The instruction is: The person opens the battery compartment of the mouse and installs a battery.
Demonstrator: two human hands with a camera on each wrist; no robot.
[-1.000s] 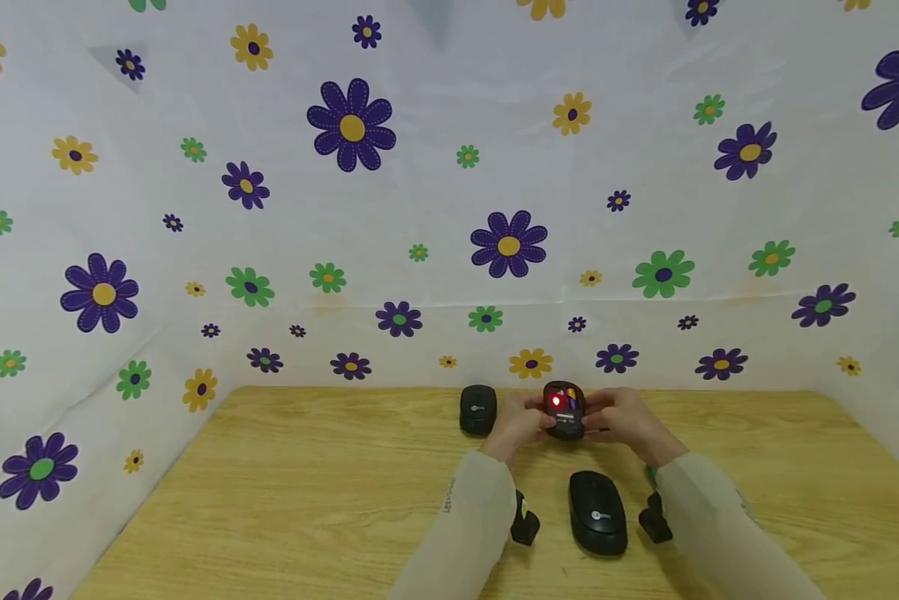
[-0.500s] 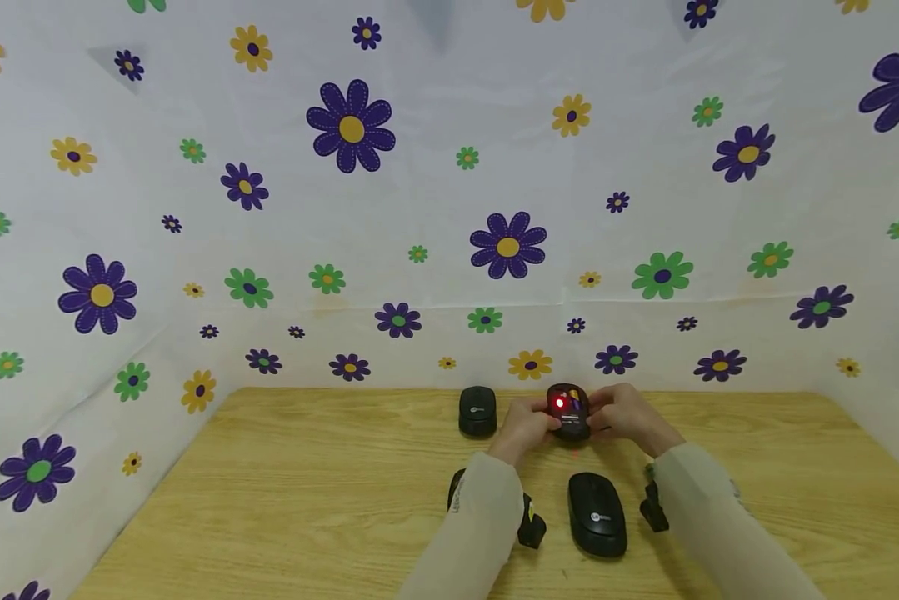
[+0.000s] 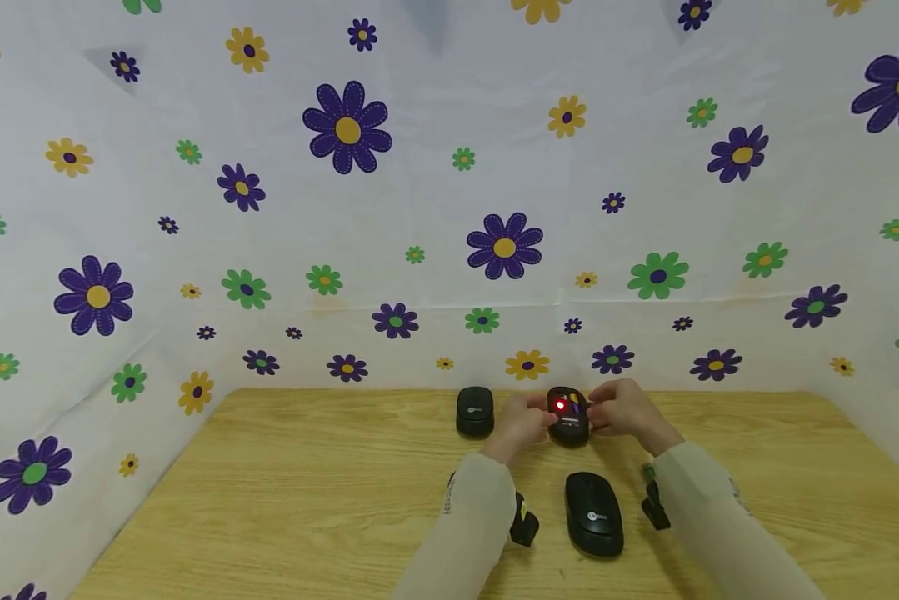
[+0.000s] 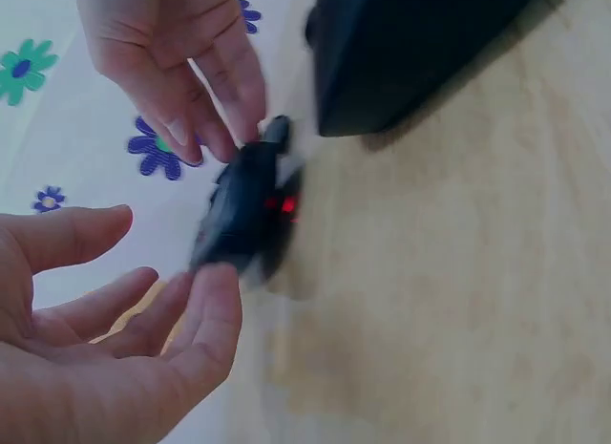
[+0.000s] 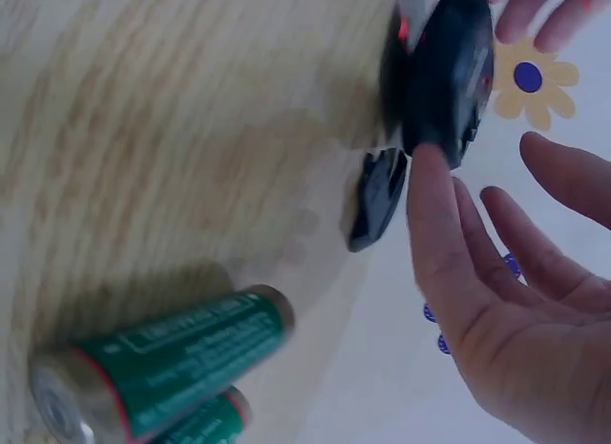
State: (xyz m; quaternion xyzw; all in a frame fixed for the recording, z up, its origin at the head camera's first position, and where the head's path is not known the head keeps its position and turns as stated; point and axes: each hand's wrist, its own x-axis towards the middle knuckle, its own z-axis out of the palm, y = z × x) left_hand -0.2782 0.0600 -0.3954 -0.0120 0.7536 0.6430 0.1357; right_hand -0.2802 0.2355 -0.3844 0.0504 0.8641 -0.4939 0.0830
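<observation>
A black computer mouse [image 3: 568, 421] lies underside up near the table's back edge, its red sensor light glowing and a yellow-and-purple battery in its open compartment. Beside its left edge is my left hand [image 3: 519, 427], thumb spread apart in the left wrist view and fingertips at the mouse's side. From the right, my right hand [image 3: 629, 414] touches the mouse with one nearly straight finger in the right wrist view, its thumb held apart. A small black plastic piece [image 5: 377, 200] lies beside the mouse; green batteries [image 5: 181, 358] lie nearer the right wrist.
Another black mouse [image 3: 475, 411] stands upright at the back, left of the hands. A third mouse [image 3: 595, 514] sits nearer, between the forearms. The wooden table [image 3: 307, 483] ends at a white flower-patterned sheet [image 3: 412, 192] on the back and sides.
The overturned mouse has shifted slightly to the right. My right hand has drawn back a little, and the fingers have loosened from the mouse.
</observation>
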